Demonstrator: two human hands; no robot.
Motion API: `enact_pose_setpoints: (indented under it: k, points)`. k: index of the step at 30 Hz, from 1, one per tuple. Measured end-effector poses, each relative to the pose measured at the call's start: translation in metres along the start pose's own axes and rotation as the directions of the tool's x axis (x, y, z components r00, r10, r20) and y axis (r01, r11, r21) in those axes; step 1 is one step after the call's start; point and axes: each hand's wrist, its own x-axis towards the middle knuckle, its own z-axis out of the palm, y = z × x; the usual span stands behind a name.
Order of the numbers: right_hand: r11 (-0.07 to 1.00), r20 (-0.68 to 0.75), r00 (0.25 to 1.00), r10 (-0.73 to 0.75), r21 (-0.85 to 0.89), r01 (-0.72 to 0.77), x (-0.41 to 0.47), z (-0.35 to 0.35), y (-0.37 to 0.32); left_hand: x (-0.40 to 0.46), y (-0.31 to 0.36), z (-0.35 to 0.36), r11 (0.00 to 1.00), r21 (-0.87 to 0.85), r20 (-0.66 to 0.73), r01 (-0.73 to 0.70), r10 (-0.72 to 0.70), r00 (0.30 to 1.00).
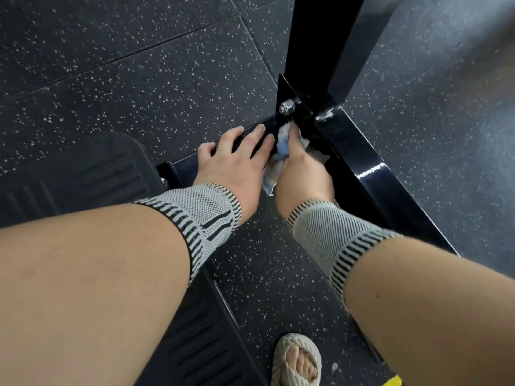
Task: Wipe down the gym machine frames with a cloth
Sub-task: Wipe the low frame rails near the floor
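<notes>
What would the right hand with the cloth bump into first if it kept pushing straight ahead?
Probably the black upright post where it joins the base rail, near the silver bolt; the right hand and cloth look almost there, though depth is unclear.

Dark speckled rubber floor [139, 79] fills the scene, with tile seams running across the far left. A ribbed black mat [92, 174] lies at left. Near the bottom edge sits a foot in a pale sandal [296, 360], with a yellow scrap [393, 381] just right of it.
</notes>
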Motion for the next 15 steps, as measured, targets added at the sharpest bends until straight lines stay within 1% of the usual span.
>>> enact_pose_setpoints:
  k: [2,5,7,9,11,12,14,15]
  points:
    - [0.999,0.043,0.999,-0.010,-0.033,0.011,-0.006,-0.003,0.003,-0.001,0.001,-0.002,1.000,0.000,0.005,-0.004,0.004,1.000]
    - [0.999,0.049,0.999,-0.016,-0.050,0.018,0.002,-0.008,-0.001,-0.001,0.001,-0.004,1.000,-0.001,0.016,0.001,-0.001,1.000]
    - [0.999,0.050,0.999,-0.016,-0.038,0.018,0.003,-0.007,-0.003,0.000,0.001,-0.004,1.000,0.001,0.026,0.003,-0.003,1.000]
    - [1.000,0.041,0.999,-0.002,0.017,0.001,-0.006,-0.007,-0.002,-0.001,0.001,-0.005,1.000,0.023,0.039,0.004,-0.004,0.999]
    - [0.991,-0.016,1.000,0.020,0.134,-0.018,-0.021,-0.014,0.000,0.000,0.002,-0.007,0.999,0.039,0.064,0.001,-0.004,0.998]
    - [0.975,-0.070,0.997,0.022,0.222,-0.006,-0.028,-0.020,0.000,0.000,0.003,-0.009,0.999,0.046,0.078,0.006,-0.009,0.997]
    - [0.914,-0.217,0.976,0.028,0.400,0.062,-0.035,-0.040,0.000,0.001,0.004,-0.012,0.999,0.047,0.114,0.019,-0.024,0.993]
    - [0.895,-0.294,0.954,0.050,0.437,0.088,-0.032,-0.055,0.001,0.002,0.004,-0.013,0.999,0.039,0.126,0.023,-0.028,0.992]
